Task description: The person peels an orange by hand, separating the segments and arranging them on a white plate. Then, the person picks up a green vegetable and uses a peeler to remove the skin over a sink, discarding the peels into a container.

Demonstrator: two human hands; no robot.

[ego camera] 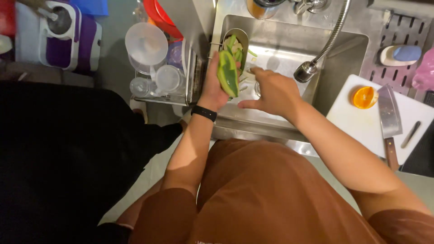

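Note:
My left hand (212, 90) holds a green bell pepper piece (228, 72) over the left side of the steel sink (348, 49). Just behind the pepper, a narrow metal strainer basket (244, 36) holds green scraps and pale bits. My right hand (271, 92) hovers over the sink beside the pepper, fingers spread and pointing left, with nothing clearly in it. A black band sits on my left wrist.
A flexible faucet head (307, 71) hangs over the sink. On the right, a white cutting board (361, 122) carries a halved orange (365, 97), a cleaver (389, 117) and a small knife (410, 134). A dish rack (190, 86) with clear plastic containers (147, 45) stands on the left.

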